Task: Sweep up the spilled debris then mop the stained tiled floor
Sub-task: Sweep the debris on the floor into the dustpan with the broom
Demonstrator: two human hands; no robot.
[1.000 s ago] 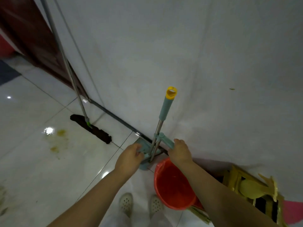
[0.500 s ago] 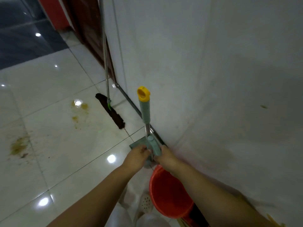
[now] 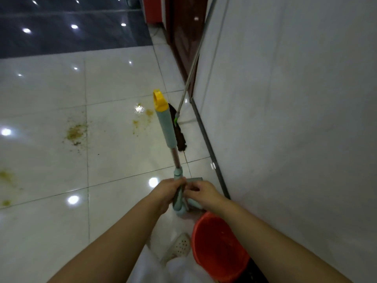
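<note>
On the glossy white tiled floor (image 3: 114,160), well to the left of the mop, a patch of yellow-green debris (image 3: 75,132) lies spread along a grout line, with fainter smears (image 3: 6,178) further left toward the frame edge. Closer to the mop, a second cluster of yellowish stains (image 3: 142,116) sits beside a bright ceiling-light reflection. The mop (image 3: 166,127) stands nearly upright, its teal foam grip topped by a yellow cap with a hanging loop, a metal shaft running down to the teal squeeze mechanism. The left hand (image 3: 166,193) has its fingers wrapped around the lower shaft and lever of the mop. The right hand (image 3: 201,194), touching the mop from the other side, has its fingers curled onto the teal mop head; how firmly they pinch it cannot be told. Just behind the mop's grip, a dark-bristled broom (image 3: 179,132) rests on the floor, its thin metal handle leaning against the white wall (image 3: 295,119). Right of and below the mop's base stands a red bucket (image 3: 216,248) against the wall, with a perforated white shoe (image 3: 180,245) just beside it.
</note>
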